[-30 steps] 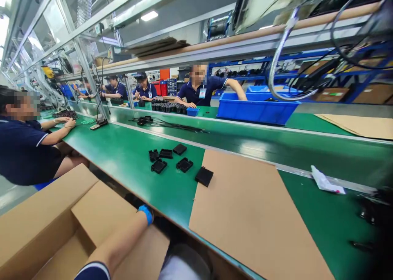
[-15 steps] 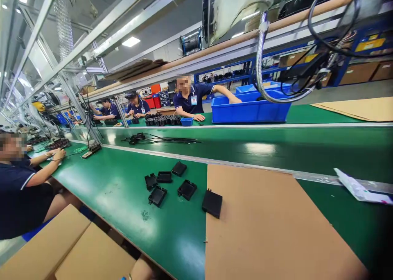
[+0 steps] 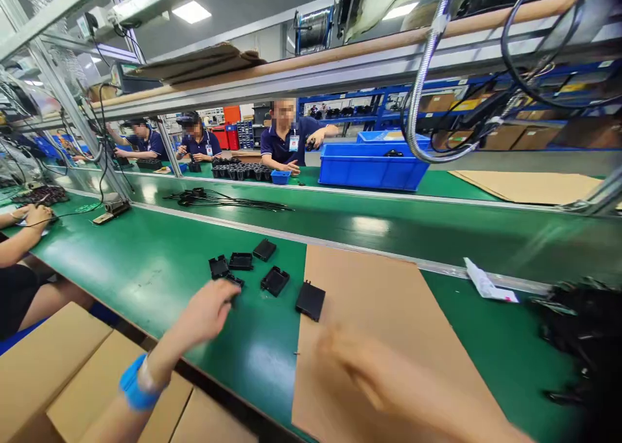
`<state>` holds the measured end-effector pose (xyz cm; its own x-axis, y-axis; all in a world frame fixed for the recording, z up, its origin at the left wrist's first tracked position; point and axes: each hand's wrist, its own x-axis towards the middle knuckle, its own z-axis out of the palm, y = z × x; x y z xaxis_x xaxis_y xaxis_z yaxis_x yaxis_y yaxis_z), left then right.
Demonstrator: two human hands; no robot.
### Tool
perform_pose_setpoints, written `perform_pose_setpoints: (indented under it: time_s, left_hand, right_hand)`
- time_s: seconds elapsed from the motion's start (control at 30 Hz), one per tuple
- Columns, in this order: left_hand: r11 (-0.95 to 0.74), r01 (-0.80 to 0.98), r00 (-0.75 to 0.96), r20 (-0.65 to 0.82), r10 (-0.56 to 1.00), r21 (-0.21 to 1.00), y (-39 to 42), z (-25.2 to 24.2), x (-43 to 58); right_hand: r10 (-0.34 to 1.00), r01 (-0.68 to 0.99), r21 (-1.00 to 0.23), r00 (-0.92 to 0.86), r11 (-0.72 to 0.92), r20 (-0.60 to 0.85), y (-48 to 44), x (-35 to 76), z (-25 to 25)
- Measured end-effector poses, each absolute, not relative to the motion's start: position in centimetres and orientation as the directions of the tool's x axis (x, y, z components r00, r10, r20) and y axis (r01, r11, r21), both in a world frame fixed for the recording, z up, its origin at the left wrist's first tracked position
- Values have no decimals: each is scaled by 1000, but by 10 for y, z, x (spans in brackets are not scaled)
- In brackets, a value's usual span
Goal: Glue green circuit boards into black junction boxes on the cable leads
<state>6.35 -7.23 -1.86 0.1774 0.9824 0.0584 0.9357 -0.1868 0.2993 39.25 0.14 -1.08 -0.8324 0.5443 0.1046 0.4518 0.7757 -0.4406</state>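
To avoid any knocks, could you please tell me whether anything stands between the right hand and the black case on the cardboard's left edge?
Nothing visible does: the blurred right hand is over the cardboard, on the near side of the black case. The left hand is off to the left, its fingers at another case.

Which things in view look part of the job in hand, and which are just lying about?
Likely part of it:
- black cases, left hand at one
- cardboard sheet, below the blurred right hand

Seemingly just lying about:
- black cables
- white packet
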Motion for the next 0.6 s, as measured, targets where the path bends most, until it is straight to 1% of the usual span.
perform_pose_setpoints:
  time_s: [0.07, 0.17, 0.2, 0.27, 0.37, 0.47, 0.6]
  left_hand:
    - [-148, 961, 124, 114, 986, 235, -35, -19, 57]
    - [-127, 976, 102, 139, 985, 179, 6, -28, 48]
    - [-122, 978, 98, 145, 985, 169, 13, -32, 46]
    - [-112, 981, 87, 159, 983, 161, 20, -39, 43]
    - [-93, 982, 64, 177, 982, 163, 22, -45, 43]
    - [-71, 983, 38, 185, 982, 171, 25, -47, 46]
    - [-33, 981, -3, 186, 983, 189, 27, -49, 52]
  right_hand:
    - [478, 428, -397, -878, 812, 30, 23, 385, -3]
    - [419, 437, -304, -899, 846, -127, 56, 369, 4]
    - [414, 442, -285, -897, 851, -154, 63, 366, 5]
    - [399, 430, -289, -903, 855, -163, 71, 363, 2]
    - [353, 391, -348, -920, 852, -169, 70, 370, -4]
    - [313, 354, -450, -935, 819, -165, 65, 380, -6]
    - [348, 394, -570, -917, 721, -194, 59, 386, -7]
